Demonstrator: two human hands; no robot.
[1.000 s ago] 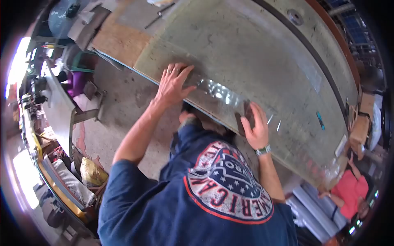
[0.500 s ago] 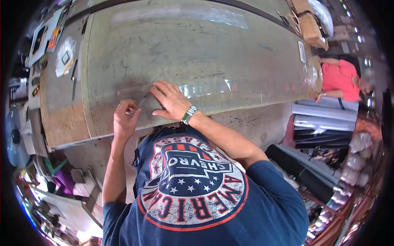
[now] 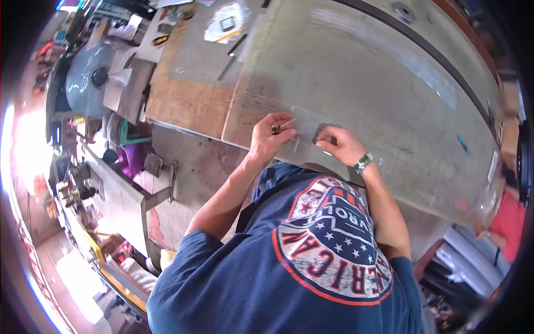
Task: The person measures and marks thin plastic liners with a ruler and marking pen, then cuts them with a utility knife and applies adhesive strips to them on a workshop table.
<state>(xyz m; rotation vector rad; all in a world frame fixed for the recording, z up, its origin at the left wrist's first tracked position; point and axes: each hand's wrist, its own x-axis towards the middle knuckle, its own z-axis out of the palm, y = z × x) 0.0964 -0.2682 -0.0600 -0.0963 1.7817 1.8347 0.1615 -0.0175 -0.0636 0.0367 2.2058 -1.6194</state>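
Observation:
My left hand [image 3: 271, 135], with a ring on one finger, is closed in a pinch near the table's front edge. A thin, clear piece of plastic film [image 3: 303, 127] shows at its fingertips and stretches toward the other hand. My right hand [image 3: 340, 145], with a green-banded watch [image 3: 364, 162] at the wrist, has its fingers curled with thumb and fingertips together. A small dark patch lies at those fingertips; what they hold I cannot make out. Both hands are low over the large worn worktable [image 3: 345, 72], a short gap apart.
Left on the table lie a clear bag [image 3: 227, 23] with a dark square inside, a black pen-like tool [image 3: 237, 44] and an orange-yellow stick. A long plastic strip [image 3: 411, 55] runs along the back. At right, a person in a red shirt [image 3: 510, 222] stands near plastic rolls [image 3: 467, 256].
My view has swung to the left. My right hand has gone from spread fingers on the table to curled, closed fingers. My left hand stays pinched.

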